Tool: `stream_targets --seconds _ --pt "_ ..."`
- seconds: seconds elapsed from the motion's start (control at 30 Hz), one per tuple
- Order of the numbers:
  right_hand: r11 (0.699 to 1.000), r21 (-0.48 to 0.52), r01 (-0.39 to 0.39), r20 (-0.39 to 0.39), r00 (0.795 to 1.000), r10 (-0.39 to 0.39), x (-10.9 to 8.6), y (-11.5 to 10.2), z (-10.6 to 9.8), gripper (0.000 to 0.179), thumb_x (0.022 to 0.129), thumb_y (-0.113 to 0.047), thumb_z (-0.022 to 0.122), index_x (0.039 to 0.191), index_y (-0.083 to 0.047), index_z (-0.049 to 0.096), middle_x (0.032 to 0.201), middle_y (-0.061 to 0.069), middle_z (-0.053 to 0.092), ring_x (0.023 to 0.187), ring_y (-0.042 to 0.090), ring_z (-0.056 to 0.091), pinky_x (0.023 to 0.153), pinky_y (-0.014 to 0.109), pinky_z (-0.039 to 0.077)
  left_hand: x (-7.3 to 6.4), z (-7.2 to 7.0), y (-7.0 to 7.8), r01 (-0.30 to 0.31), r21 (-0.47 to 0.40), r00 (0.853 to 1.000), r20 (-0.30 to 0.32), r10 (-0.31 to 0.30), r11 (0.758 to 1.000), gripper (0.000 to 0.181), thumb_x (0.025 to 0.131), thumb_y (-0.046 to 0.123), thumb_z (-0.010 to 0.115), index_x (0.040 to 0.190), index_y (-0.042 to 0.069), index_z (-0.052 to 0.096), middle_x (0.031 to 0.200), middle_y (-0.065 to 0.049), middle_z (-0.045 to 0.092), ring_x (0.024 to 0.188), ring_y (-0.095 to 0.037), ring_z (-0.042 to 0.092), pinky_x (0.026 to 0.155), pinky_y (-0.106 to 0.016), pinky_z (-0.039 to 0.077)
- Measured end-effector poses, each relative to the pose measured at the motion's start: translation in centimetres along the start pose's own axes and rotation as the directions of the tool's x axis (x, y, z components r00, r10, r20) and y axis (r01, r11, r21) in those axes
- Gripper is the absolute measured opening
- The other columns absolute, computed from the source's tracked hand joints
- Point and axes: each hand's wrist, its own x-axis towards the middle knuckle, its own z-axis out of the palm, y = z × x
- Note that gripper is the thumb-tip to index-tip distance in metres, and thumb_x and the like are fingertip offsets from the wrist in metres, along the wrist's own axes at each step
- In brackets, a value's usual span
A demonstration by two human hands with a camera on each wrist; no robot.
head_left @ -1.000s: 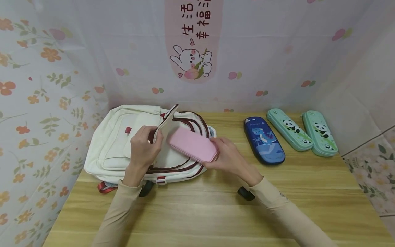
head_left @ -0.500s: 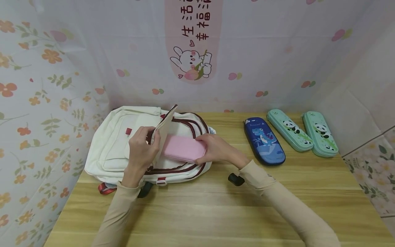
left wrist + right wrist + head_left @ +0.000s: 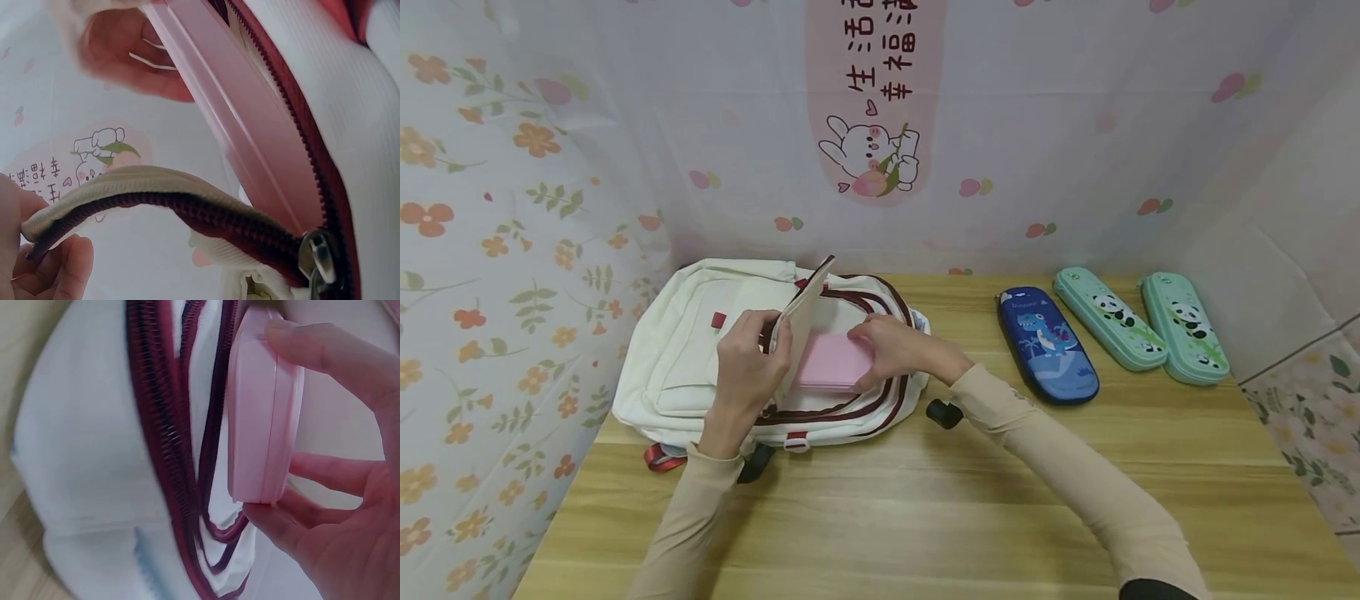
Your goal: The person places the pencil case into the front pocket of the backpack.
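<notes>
A white backpack (image 3: 685, 358) with dark red zips lies on the table. My left hand (image 3: 747, 358) pinches the edge of its unzipped pocket flap (image 3: 805, 312) and holds it raised. My right hand (image 3: 891, 350) grips the outer end of a smooth pink pencil case (image 3: 833, 363), whose other end is hidden behind the flap. In the left wrist view the pencil case (image 3: 250, 125) slants into the pocket beside the zip teeth, near the metal zip pull (image 3: 317, 256). The right wrist view shows thumb and fingers at opposite edges of the pencil case (image 3: 253, 425).
To the right on the wooden table (image 3: 880, 517) lie a dark blue dinosaur pencil case (image 3: 1048, 346) and two mint green panda pencil cases, one (image 3: 1111, 318) beside the other (image 3: 1186, 329). A floral cloth (image 3: 535, 300) hangs at the left, a printed curtain (image 3: 1000, 125) at the back.
My right hand has moved left with the pink pencil case, turning it more level and sliding it further behind the flap. The left hand keeps holding the flap up.
</notes>
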Motion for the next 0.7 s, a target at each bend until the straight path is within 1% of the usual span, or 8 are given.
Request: stream_targets --seconds 0.13,0.23,0.4,0.53,0.7 --pt "0.999 -0.045 0.027 0.018 0.999 -0.026 1.2 -0.6 0.1 0.08 0.07 -0.038 0.089 0.132 0.002 0.062 0.12 0.016 0.067 0.107 0.024 0.058 0.095 0.035 0.047 0.0 0.0 0.0 -0.011 0.006 1.0 0.0 0.011 1.0 0.011 0.088 0.004 0.068 0.09 -0.007 0.068 0.076 -0.018 0.064 0.063 -0.027 0.059 0.056 -0.035 0.047" --pt "0.996 -0.069 0.048 0.03 0.998 -0.046 1.9 -0.9 0.2 0.075 0.07 -0.037 0.089 0.129 0.001 0.064 0.114 0.014 0.068 0.101 0.022 0.058 0.091 0.034 0.048 0.1 -0.1 0.0 -0.013 0.008 1.0 -0.002 0.013 1.0 0.012 0.088 0.004 0.068 0.09 -0.007 0.068 0.075 -0.019 0.064 0.062 -0.027 0.059 0.056 -0.036 0.048" --pt "0.998 -0.044 0.053 0.05 0.997 -0.051 2.9 -1.4 0.8 0.064 0.07 -0.034 0.09 0.12 -0.002 0.067 0.107 0.01 0.066 0.094 0.019 0.057 0.085 0.031 0.049 0.1 0.0 0.0 -0.018 0.009 1.0 -0.001 0.018 1.0 0.012 0.088 0.005 0.068 0.09 -0.007 0.068 0.076 -0.018 0.064 0.063 -0.027 0.059 0.057 -0.036 0.048" --pt "0.999 -0.008 0.032 0.08 0.996 -0.031 3.4 -1.8 1.4 0.063 0.069 -0.034 0.091 0.119 -0.004 0.066 0.108 0.008 0.064 0.094 0.017 0.057 0.085 0.03 0.049 0.0 0.0 -0.1 -0.019 0.013 1.0 0.0 0.019 1.0 0.011 0.088 0.004 0.068 0.09 -0.007 0.068 0.075 -0.017 0.064 0.063 -0.027 0.058 0.057 -0.035 0.047" --pt "0.999 -0.028 0.031 0.099 0.995 -0.028 3.9 -2.3 2.1 0.064 0.069 -0.036 0.091 0.119 -0.006 0.066 0.109 0.007 0.063 0.097 0.018 0.057 0.089 0.031 0.049 -0.1 0.1 -0.2 -0.021 0.018 1.0 -0.001 0.021 1.0 0.011 0.087 0.004 0.068 0.089 -0.006 0.068 0.075 -0.017 0.064 0.063 -0.026 0.059 0.057 -0.036 0.048"
